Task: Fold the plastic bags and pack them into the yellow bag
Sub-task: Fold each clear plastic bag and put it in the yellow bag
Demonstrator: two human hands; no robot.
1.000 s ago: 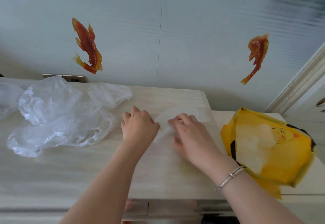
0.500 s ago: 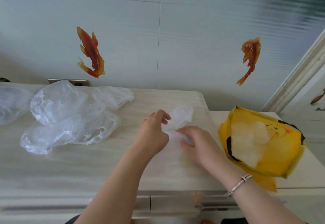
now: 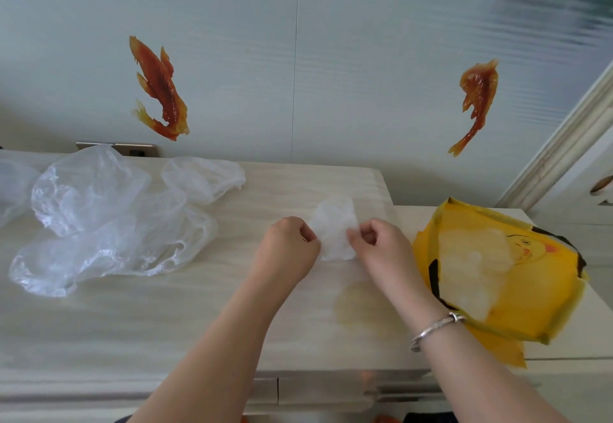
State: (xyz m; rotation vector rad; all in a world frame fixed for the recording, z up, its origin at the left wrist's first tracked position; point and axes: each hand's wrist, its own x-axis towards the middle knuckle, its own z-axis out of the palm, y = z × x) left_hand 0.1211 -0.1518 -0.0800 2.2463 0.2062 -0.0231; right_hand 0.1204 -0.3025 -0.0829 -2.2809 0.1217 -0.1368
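at the right we see the yellow bag [image 3: 530,293] lying on a pale surface, a duck face printed on it and whitish folded plastic [image 3: 471,266] showing at its open mouth. on the light wooden table [image 3: 166,323], a small clear plastic bag [image 3: 335,230] sits between both hands. the left hand [image 3: 287,250] pinches its left edge with curled fingers; the right hand [image 3: 381,245], a bracelet [image 3: 434,329] at its wrist, pinches the right edge. loose clear bags [image 3: 106,217] lie crumpled at the far left.
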